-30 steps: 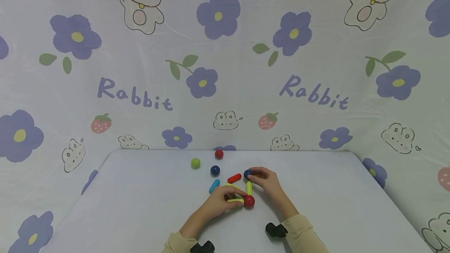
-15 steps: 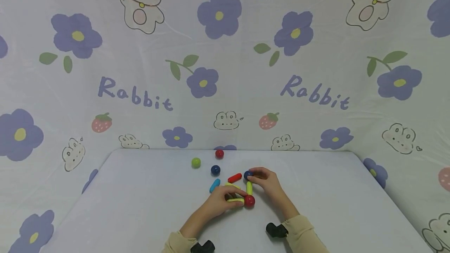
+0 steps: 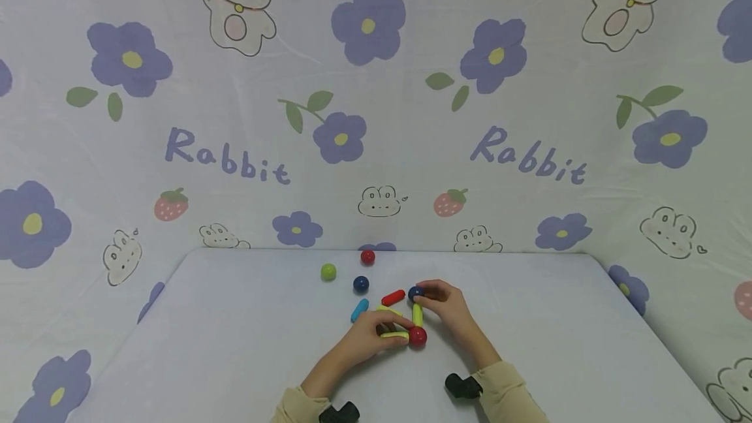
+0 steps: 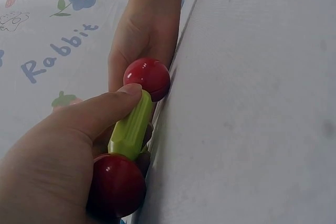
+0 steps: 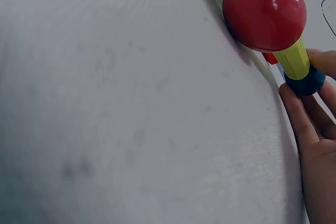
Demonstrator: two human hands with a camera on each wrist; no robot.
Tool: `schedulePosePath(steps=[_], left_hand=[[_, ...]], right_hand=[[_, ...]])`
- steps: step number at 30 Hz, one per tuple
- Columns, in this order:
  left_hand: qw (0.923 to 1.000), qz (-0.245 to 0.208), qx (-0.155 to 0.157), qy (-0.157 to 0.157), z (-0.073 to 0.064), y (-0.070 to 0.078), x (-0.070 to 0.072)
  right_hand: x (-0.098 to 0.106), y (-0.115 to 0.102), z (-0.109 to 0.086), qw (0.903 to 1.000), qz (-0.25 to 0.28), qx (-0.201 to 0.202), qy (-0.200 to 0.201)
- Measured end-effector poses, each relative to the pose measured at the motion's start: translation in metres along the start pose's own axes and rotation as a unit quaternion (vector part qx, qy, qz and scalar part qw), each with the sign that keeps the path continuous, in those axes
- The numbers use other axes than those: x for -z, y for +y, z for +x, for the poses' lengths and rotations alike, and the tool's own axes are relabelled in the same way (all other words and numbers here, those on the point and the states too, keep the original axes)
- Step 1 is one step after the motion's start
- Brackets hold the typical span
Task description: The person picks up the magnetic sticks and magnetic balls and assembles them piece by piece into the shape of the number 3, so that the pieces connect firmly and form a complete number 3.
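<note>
In the head view my left hand (image 3: pixel 365 339) pinches a yellow-green ribbed rod (image 4: pixel 131 127) between thumb and fingers. The left wrist view shows a red ball (image 4: pixel 148 78) at the rod's far end and another red ball (image 4: pixel 118 184) at its near end. From the far red ball, a second yellow-green rod (image 3: pixel 417 314) runs away across the table. My right hand (image 3: pixel 451 305) grips a dark blue ball (image 3: pixel 415 293) at that rod's other end. In the right wrist view, rod and blue ball (image 5: pixel 306 81) meet. Fingers partly cover a third yellow-green piece (image 3: pixel 389 310).
On the white table (image 3: pixel 235 338) lie a red rod (image 3: pixel 393 297) and a light blue rod (image 3: pixel 360 310). Farther back are a loose blue ball (image 3: pixel 361 284), a green ball (image 3: pixel 328 271) and a red ball (image 3: pixel 367 257). A patterned cloth (image 3: pixel 411 116) hangs behind the table.
The dark blue ball in my right hand has shifted very slightly toward the rod. My left hand keeps its hold, and the loose pieces stay in place.
</note>
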State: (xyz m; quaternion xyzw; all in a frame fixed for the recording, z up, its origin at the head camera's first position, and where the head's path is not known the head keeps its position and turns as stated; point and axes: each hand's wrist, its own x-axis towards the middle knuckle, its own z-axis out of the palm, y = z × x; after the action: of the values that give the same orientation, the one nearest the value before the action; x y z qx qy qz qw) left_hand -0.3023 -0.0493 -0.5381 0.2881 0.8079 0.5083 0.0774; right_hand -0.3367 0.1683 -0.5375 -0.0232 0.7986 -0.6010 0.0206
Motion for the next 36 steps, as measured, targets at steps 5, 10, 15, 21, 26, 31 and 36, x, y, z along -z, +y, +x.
schedulePosePath(steps=[5,10,15,21,26,31,36], left_hand=[[1.0000,0.004,0.002,0.000,-0.001,0.001,0.000],[1.0000,0.007,0.000,0.000,-0.003,0.002,0.000],[1.0000,0.006,-0.003,0.002,-0.003,0.002,0.000],[1.0000,0.008,-0.001,0.002,-0.004,0.001,-0.001],[0.9999,0.010,-0.006,0.001,-0.004,0.000,-0.001],[0.9999,0.001,-0.012,0.003,-0.004,-0.002,-0.001],[0.9995,0.004,-0.027,0.013,-0.002,-0.003,-0.002]], right_hand=[[-0.001,0.000,-0.002,1.0000,0.001,0.007,0.003],[-0.002,0.001,-0.003,0.9999,0.002,0.011,0.006],[-0.003,0.002,-0.002,0.9998,-0.007,0.015,0.014],[-0.004,-0.002,-0.003,0.9990,-0.026,0.028,0.023],[-0.008,-0.005,-0.001,0.9976,-0.038,0.052,0.025],[-0.013,-0.006,0.002,0.9953,-0.033,0.091,0.003],[-0.016,-0.006,0.007,0.9928,-0.036,0.113,-0.019]])
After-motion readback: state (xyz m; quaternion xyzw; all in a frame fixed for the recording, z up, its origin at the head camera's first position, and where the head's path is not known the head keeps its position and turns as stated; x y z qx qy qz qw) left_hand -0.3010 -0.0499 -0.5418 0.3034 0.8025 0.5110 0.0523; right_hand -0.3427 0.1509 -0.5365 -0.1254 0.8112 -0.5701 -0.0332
